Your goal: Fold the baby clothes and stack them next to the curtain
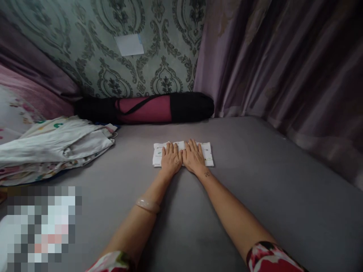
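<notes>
A small white cloth with a sparse printed pattern lies folded into a flat rectangle on the grey bed sheet. My left hand rests palm down on its left half, fingers stretched out and pointing away from me. On the right half, my right hand lies flat in the same way. The two thumbs meet near the cloth's middle. Both hands cover much of the cloth, while its left and right ends stay visible. Neither hand grips anything.
A rolled-up black and dark pink bag with a strap lies along the patterned wall. Crumpled clothes are piled at the left. Purple curtains hang at the right. The lower left corner is blurred into blocks.
</notes>
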`<state>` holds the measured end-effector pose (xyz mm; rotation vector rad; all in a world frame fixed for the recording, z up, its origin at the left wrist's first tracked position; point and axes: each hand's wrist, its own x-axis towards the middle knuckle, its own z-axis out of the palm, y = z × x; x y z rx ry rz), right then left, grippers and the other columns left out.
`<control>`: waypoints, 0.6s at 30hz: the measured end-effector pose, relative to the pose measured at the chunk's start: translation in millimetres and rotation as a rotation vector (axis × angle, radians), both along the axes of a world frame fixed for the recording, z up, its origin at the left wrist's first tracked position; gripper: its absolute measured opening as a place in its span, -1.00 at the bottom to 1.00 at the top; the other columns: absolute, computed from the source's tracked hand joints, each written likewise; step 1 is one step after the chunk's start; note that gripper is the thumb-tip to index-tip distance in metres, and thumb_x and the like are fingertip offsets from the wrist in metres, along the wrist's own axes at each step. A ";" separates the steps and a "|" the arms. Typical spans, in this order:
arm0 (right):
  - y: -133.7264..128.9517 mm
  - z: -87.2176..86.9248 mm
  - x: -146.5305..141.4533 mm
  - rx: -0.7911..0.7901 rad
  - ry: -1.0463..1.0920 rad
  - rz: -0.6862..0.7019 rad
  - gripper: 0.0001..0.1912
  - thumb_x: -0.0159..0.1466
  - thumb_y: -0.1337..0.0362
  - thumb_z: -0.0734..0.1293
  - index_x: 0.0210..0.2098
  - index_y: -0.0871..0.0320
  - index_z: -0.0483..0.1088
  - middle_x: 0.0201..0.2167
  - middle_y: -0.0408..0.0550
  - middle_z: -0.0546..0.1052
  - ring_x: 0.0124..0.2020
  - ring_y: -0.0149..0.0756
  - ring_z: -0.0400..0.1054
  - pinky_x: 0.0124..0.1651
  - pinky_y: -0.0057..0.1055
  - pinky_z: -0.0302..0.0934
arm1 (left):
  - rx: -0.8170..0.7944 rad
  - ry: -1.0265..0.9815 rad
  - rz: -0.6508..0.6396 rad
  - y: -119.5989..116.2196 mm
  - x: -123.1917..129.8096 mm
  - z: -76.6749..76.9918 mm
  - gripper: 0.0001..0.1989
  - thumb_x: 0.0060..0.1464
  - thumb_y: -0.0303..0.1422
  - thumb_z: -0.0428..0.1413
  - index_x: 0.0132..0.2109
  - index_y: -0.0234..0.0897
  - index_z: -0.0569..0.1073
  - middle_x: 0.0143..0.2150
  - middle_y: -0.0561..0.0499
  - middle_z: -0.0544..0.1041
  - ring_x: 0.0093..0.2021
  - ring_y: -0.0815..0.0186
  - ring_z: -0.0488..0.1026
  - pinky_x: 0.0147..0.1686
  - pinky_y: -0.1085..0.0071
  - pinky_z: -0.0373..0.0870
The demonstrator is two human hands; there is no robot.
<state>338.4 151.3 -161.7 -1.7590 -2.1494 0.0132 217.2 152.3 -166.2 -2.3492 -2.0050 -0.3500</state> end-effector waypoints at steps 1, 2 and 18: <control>0.7 1.5 3.0 -0.022 -0.001 0.009 -0.45 0.41 0.20 -0.02 0.31 0.29 0.08 0.36 0.13 0.06 0.39 -0.16 -0.20 0.36 -0.12 -0.40 | 0.000 -0.002 -0.010 1.1 -2.1 1.9 -0.38 0.31 -0.19 -0.35 0.33 -0.53 0.11 0.36 -0.29 0.12 0.39 0.04 -0.05 0.32 0.03 -0.13; 1.5 3.0 7.0 -0.038 -0.004 0.012 -0.45 0.41 0.19 -0.03 0.32 0.29 0.08 0.36 0.12 0.06 0.39 -0.16 -0.21 0.36 -0.12 -0.40 | 0.007 -0.006 -0.021 3.0 -5.2 3.5 -0.38 0.32 -0.19 -0.35 0.33 -0.52 0.11 0.36 -0.27 0.13 0.39 0.06 -0.04 0.32 0.03 -0.14; 22.2 11.9 63.8 -0.139 -0.053 -0.133 -0.59 0.37 0.35 0.02 0.09 0.21 0.34 0.12 0.15 0.38 0.16 -0.10 0.18 0.24 -0.04 -0.16 | -0.051 -0.028 0.003 34.8 -61.7 5.7 -0.54 0.26 -0.45 -0.25 0.26 -0.32 0.20 0.28 -0.22 0.28 0.30 0.09 0.16 0.28 -0.13 -0.09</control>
